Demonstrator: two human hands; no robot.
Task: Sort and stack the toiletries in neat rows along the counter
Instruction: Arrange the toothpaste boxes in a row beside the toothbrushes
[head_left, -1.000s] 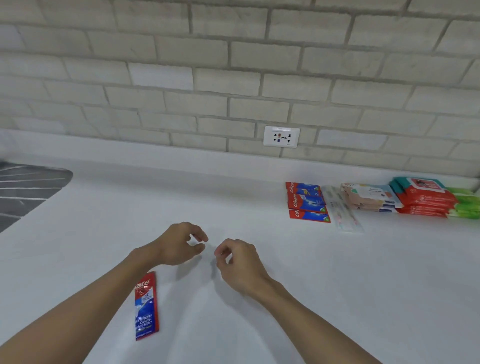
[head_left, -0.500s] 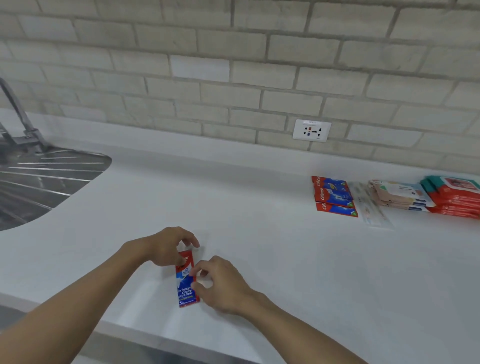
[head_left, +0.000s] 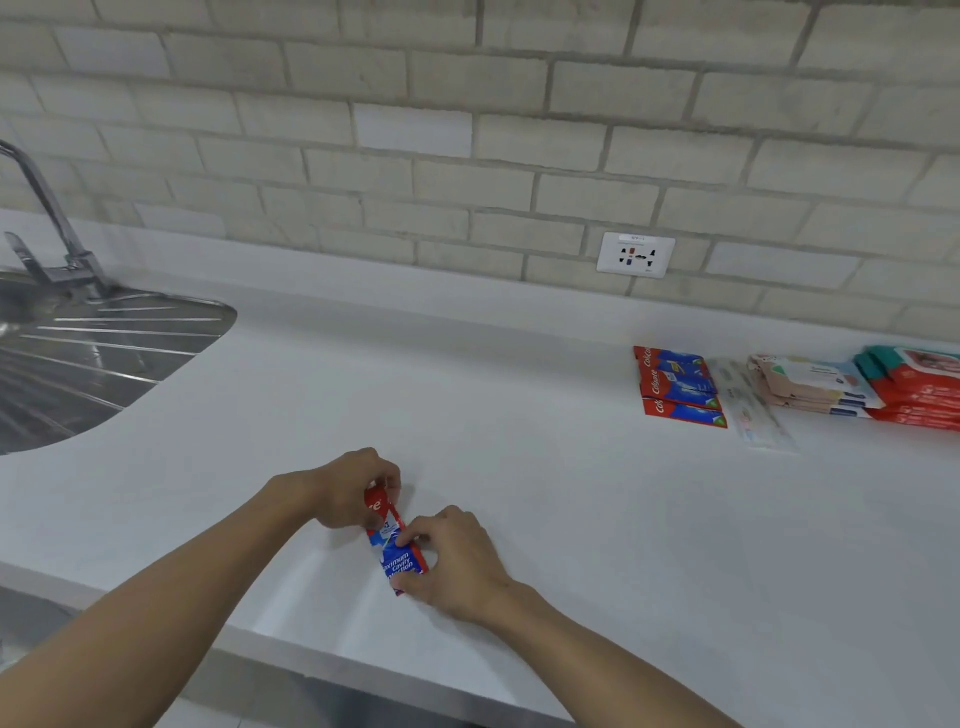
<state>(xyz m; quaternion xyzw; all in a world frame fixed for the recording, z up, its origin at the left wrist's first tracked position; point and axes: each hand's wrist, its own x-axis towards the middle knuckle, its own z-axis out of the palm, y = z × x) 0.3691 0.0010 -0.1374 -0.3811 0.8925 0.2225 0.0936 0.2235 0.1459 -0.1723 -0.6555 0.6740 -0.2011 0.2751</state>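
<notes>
A steel sink (head_left: 93, 364) sits at the far left of the white desk (head_left: 571, 493), and the desk's front edge runs just below the person's forearms. A thin, slick toothpaste sachet (head_left: 397, 553) held only by its ends could well slip from a light pinch and slide off that edge, or flop and fold on the way across. Further right, well apart from the hands, lie the sorted rows: a stack of toothpaste sachets (head_left: 675, 387), clear packets (head_left: 753, 410) beside it, then pink wipes packs (head_left: 810, 387) and red wipes packs (head_left: 914, 395). A careless drop there would likely nudge the loose stack askew. The left hand (head_left: 350, 488) curls over the sachet's upper, red end, fingers pinching it, wrist bent inward. The right hand (head_left: 457, 558) grips the lower, blue end between thumb and curled fingers, knuckles up. The sachet sits between the two hands, low over the desk near its front edge; whether it touches the surface cannot be told.
</notes>
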